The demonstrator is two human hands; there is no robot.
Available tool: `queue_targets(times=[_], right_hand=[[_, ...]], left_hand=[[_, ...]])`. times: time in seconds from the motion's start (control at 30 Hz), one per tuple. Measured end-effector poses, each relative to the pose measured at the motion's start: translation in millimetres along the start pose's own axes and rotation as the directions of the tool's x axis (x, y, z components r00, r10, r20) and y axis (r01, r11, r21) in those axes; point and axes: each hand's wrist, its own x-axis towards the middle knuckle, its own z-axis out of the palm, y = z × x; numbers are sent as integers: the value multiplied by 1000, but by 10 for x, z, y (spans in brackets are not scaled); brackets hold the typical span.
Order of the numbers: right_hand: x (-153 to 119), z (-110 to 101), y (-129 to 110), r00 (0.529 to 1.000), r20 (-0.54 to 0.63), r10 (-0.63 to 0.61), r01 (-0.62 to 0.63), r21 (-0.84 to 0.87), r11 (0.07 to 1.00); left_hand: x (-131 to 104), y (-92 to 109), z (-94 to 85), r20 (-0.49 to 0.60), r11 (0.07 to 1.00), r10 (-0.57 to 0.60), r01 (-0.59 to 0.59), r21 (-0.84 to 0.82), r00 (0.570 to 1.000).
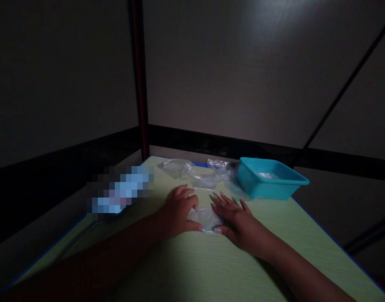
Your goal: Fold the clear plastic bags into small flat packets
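Note:
A small clear plastic bag [206, 219] lies flat on the pale green table [192, 268], between my two hands. My left hand [181, 209] rests at its left side, fingers curved and apart, the thumb at the bag's near edge. From the right, my right hand [236, 218] lies over the bag's right part with its fingers spread, the thumb also by the near edge. Neither hand is closed round anything. Crumpled clear plastic bags [208, 178] lie beyond my hands.
A turquoise plastic basket [274, 188] stands at the back right with something pale inside. On the left is a blurred-out bluish object [123, 191] with a cable leading towards the near left. Dark walls stand behind the blue-edged table.

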Motion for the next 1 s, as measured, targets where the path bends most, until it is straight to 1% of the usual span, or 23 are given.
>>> queue_targets(times=[0.23, 0.4, 0.53, 0.6, 0.67, 0.73, 0.8, 0.87, 0.93, 1.0], right_hand=[[-10, -17, 30, 998, 37, 42, -43, 11, 999], [-30, -34, 26, 994, 85, 70, -72, 19, 997], [-35, -56, 8, 989, 109, 98, -101, 19, 995], [-35, -72, -1, 987, 120, 109, -113, 20, 993], [-35, -81, -4, 985, 127, 117, -121, 20, 992], [-36, -75, 2, 984, 130, 118, -122, 20, 992], [-38, -56, 12, 985, 128, 113, -116, 19, 993], [-41, -34, 19, 987, 125, 105, -108, 20, 994], [-46, -26, 20, 988, 116, 104, -108, 28, 994], [-55, -44, 19, 991, 95, 99, -103, 36, 994]], left_hand=[[12, -58, -11, 47, 999, -36, 35, 12, 998], [7, -56, -30, 25, 998, -57, 56, 24, 998], [7, -41, -52, 40, 996, -79, 78, 31, 996], [10, -20, -69, 25, 997, -74, 73, 31, 997], [11, 18, -95, -12, 1000, -21, 21, 17, 1000], [6, 69, -124, -17, 997, 81, -81, -6, 997], [-7, 118, -136, 43, 983, 185, -184, -27, 982], [-23, 145, -119, 133, 969, 247, -244, -39, 960], [-36, 145, -74, 202, 963, 269, -265, -45, 942], [-39, 124, -19, 231, 964, 264, -260, -45, 937]])
